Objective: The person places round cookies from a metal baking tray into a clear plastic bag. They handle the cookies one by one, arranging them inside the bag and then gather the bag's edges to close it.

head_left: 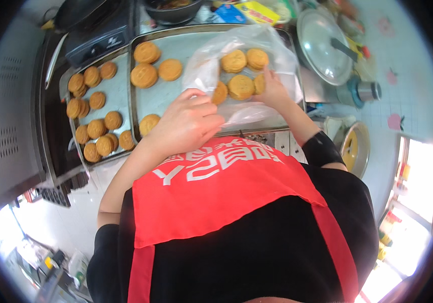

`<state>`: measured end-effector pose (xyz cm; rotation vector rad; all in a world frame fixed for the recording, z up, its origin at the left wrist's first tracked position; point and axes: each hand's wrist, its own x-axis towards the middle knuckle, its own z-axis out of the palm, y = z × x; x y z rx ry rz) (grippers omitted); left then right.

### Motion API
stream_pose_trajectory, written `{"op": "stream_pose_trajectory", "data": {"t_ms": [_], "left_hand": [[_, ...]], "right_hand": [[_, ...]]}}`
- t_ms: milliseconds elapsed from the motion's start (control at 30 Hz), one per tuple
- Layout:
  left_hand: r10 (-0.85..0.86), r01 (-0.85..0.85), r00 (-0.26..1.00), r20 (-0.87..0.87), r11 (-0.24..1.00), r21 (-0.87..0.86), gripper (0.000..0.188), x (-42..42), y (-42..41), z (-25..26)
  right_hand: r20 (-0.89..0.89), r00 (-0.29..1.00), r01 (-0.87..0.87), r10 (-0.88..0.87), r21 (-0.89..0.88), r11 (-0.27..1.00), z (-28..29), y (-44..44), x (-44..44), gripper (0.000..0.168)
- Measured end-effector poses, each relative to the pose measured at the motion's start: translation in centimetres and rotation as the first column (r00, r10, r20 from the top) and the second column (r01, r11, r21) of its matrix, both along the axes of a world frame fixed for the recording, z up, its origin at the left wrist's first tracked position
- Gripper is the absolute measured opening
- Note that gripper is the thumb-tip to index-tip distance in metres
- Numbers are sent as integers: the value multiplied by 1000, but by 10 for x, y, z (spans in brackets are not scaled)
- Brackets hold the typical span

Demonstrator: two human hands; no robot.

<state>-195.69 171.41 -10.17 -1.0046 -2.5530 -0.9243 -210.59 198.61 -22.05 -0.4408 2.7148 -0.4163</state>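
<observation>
Several round golden-brown pastries [241,86] lie inside a clear plastic bag [208,49] spread open over the right part of a metal baking tray [178,36]. My left hand [191,121] pinches the bag's near left edge between thumb and fingers. Inside the bag's mouth at the right, my right hand [275,89] holds a pastry [259,84], partly hidden by the fingers. On the bare left part of the tray lie more pastries [144,75], some stacked, and one [149,124] sits beside my left forearm.
A second baking tray [119,96] with several pastries adjoins at the left. Behind are a portable cooker [99,41], a dark pan [84,15] and a black pot [173,13]. A lidded pan [324,47] stands at the right, a metal basin [364,147] nearer. An oven-like metal cabinet [8,102] flanks the left.
</observation>
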Motion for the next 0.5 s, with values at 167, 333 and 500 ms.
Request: {"op": "stream_pose_trajectory", "data": {"t_ms": [167, 333, 500], "left_hand": [[398, -413, 907, 136, 903, 114, 36, 59, -42, -38], [817, -796, 474, 329, 557, -236, 69, 109, -82, -105], [853, -696, 484, 195, 510, -505, 89, 102, -79, -143]], "right_hand": [[73, 997, -23, 27, -47, 999, 68, -15, -10, 92], [38, 938, -273, 344, -527, 805, 123, -128, 0, 66], [-16, 844, -535, 535, 33, 844, 6, -278, -16, 82]]}}
